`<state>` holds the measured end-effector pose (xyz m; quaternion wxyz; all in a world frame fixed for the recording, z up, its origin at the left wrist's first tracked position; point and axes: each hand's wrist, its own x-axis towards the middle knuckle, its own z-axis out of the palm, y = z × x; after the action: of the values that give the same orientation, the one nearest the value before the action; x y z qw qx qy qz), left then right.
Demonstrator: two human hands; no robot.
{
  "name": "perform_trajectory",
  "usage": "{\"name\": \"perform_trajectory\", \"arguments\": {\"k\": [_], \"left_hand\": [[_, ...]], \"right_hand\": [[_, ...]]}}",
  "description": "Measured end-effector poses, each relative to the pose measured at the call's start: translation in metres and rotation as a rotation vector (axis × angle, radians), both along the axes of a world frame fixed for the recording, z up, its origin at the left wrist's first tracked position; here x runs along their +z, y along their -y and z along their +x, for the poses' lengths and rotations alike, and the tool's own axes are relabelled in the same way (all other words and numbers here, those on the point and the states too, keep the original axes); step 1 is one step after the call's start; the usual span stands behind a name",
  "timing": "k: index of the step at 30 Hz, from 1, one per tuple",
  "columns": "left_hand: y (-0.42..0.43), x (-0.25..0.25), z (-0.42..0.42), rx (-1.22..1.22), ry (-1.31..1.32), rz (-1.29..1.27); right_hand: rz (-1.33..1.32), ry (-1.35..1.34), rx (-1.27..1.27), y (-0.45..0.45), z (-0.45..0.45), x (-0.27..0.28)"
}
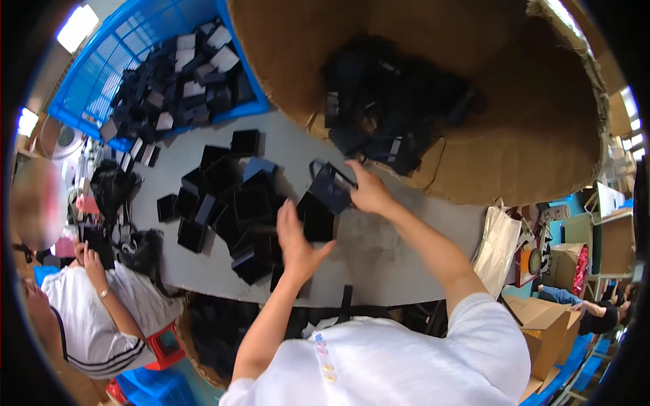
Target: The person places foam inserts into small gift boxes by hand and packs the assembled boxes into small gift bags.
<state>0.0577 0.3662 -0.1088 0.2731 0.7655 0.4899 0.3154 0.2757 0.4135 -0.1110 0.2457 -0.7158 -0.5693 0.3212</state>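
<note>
My right hand is closed on the edge of a dark navy box-like piece with a loop standing up at its far left corner. That piece is tilted over the grey table, just in front of the big cardboard carton. My left hand is open, thumb apart from the fingers, at the near right side of a pile of open black boxes. Another black box stands between my two hands. Whether my left fingers touch a box, I cannot tell.
A large cardboard carton with dark pieces inside lies open at the back right. A blue plastic crate of small dark and white boxes stands back left. Another person sits at the left. Brown cartons stand at the right.
</note>
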Motion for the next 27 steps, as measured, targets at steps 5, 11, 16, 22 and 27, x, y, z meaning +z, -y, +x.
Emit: {"name": "perform_trajectory", "arguments": {"k": [5,11,16,22,27], "left_hand": [[0.005,-0.017,0.037,-0.019,0.067,-0.069],[0.027,-0.025,0.033,-0.288,0.142,0.023],[0.031,-0.01,0.015,-0.083,0.202,-0.144],[0.037,-0.031,0.009,-0.122,0.657,-0.131],[0.014,-0.001,-0.027,-0.278,0.408,-0.042]], "right_hand": [[-0.025,-0.108,0.126,0.063,-0.026,0.03],[0.161,0.126,0.168,0.071,-0.032,0.043],[0.609,-0.163,-0.069,0.071,-0.036,0.015],[-0.506,-1.29,-0.164,0.058,-0.038,-0.016],[-0.332,-1.374,-0.26,0.056,-0.036,-0.021]]}}
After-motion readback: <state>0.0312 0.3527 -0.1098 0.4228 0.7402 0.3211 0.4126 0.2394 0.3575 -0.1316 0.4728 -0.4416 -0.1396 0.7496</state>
